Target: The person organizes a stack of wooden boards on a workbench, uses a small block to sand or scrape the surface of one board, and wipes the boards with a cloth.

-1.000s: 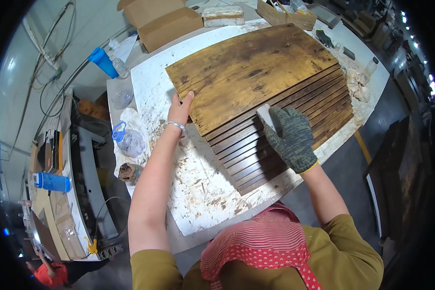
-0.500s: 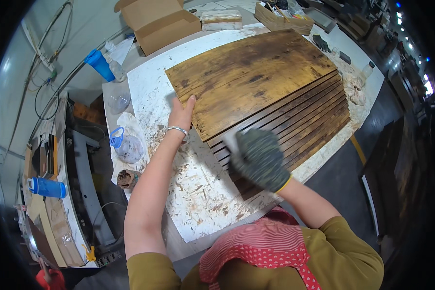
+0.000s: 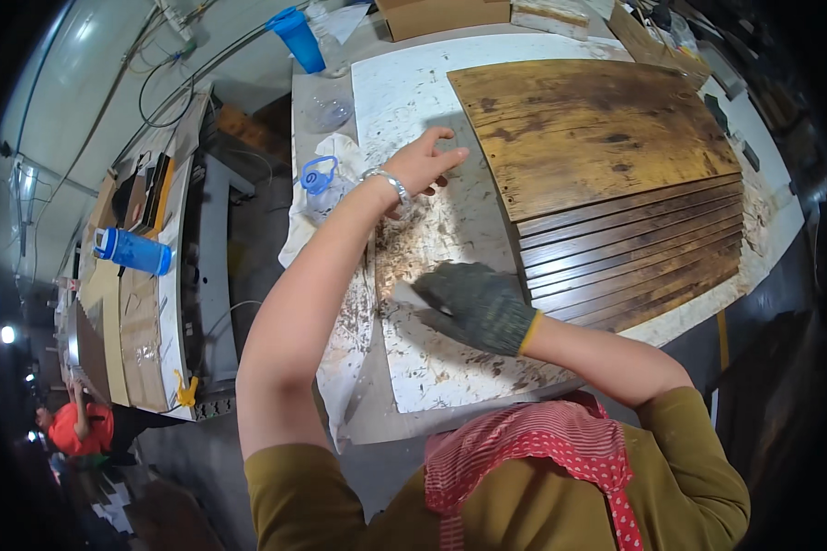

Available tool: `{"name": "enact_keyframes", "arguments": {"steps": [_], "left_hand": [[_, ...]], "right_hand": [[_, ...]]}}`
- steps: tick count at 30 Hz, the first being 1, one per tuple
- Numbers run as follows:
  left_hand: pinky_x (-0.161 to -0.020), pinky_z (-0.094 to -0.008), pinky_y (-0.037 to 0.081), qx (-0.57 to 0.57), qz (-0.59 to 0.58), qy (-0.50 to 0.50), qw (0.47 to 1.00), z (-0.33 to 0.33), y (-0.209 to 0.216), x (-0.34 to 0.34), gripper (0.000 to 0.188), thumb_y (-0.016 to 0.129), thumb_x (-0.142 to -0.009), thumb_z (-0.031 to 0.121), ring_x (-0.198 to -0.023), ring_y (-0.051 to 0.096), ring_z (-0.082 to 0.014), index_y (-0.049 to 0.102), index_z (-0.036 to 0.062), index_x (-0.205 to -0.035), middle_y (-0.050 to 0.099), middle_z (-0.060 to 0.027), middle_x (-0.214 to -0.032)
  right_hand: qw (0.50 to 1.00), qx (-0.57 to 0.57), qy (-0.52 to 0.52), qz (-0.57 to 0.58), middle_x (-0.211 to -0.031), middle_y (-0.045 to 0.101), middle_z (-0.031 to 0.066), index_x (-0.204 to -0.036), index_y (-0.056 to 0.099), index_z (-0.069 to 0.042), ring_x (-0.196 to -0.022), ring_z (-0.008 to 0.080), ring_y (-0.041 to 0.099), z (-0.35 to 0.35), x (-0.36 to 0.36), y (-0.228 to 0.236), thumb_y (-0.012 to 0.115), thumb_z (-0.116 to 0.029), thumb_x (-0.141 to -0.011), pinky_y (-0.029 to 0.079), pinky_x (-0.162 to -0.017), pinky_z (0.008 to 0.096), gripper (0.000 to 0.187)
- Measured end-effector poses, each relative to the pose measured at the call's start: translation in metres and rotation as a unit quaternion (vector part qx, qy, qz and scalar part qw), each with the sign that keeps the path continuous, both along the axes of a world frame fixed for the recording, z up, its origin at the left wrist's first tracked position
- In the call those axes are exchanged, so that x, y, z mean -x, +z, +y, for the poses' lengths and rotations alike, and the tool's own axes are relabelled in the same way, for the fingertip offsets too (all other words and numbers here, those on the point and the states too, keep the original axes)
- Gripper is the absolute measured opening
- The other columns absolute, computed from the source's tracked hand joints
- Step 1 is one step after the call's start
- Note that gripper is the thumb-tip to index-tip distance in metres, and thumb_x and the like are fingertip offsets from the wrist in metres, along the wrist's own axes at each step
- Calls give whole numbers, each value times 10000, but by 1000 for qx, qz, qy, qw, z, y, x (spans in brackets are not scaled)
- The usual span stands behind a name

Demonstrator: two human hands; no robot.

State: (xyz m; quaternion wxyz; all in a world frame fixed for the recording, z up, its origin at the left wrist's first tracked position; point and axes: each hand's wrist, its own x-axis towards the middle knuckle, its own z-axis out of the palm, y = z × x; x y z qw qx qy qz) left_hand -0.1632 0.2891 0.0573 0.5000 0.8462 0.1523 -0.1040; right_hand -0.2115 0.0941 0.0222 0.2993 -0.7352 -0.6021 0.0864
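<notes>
A brown wood-grain panel (image 3: 597, 133) lies on the bench, with a row of narrow dark wooden slats (image 3: 634, 248) along its near side. My bare left hand (image 3: 423, 167), a silver bracelet at its wrist, hovers left of the panel. Its fingers are loosely bent and apart, with nothing in them. My right hand (image 3: 478, 308) wears a dark green knit glove with a yellow cuff. It is closed around a small whitish pad (image 3: 409, 296), partly hidden by the glove, over the stained white sheet (image 3: 441, 367) left of the slats.
A clear bottle with a blue cap (image 3: 318, 176) lies on a white cloth at the bench's left. Behind stand a blue cup (image 3: 296, 41) and a cardboard box (image 3: 443, 16). On a side table lies a blue bottle (image 3: 133, 251). A person in an orange top (image 3: 81, 427) is far left.
My left hand has let go of the panel's left edge. My right hand has moved left off the slats with the pad. The view has swung left.
</notes>
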Motion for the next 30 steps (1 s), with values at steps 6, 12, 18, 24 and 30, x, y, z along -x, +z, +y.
{"name": "enact_keyframes", "arguments": {"steps": [6, 12, 18, 24, 30], "left_hand": [[-682, -262, 463, 51, -61, 41, 996, 12, 9, 42, 428, 529, -906, 282, -826, 547, -115, 417, 120, -1286, 568, -40, -982], [-661, -292, 470, 128, -30, 121, 984, -25, -9, 39, 445, 497, -907, 337, -865, 563, -149, 379, 183, -1308, 536, -31, -1098], [-799, -328, 453, 199, -47, 241, 949, -63, -25, -34, 642, 496, -882, 428, -1122, 444, -198, 224, 189, -1412, 373, -76, -1354], [-982, -330, 348, 90, -167, 194, 962, -39, -67, -80, 769, 561, -867, 389, -1174, 437, -251, 183, -31, -1388, 389, -161, -1340], [-997, -327, 332, -86, -88, 264, 957, -57, -51, -82, 744, 540, -871, 432, -1176, 438, -271, 259, -47, -1366, 400, -189, -1332]], "right_hand": [[990, -115, 83, -24, -688, 595, 171, -665, 597, -59, -655, 341, 580, 93, 29, -73, 535, -154, -681, 436, -616, 453, 115], [980, -173, 76, -69, -793, 572, 116, -851, 614, -83, -738, 296, 557, 23, 31, -80, 514, -191, -734, 425, -622, 423, 188], [993, 2, 103, 54, -945, 549, 142, -981, 550, -24, -884, 309, 559, -141, -50, 9, 581, -201, -757, 461, -772, 414, 287], [886, -148, -435, -69, -1105, 563, 142, -1141, 548, -66, -1003, 312, 539, -364, -238, 28, 554, -193, -826, 439, -895, 365, 339], [745, 47, -653, -127, -1361, 389, 172, -1364, 342, -111, -1281, 297, 343, -542, -376, -19, 647, -399, -758, 242, -1054, 462, 737]]}}
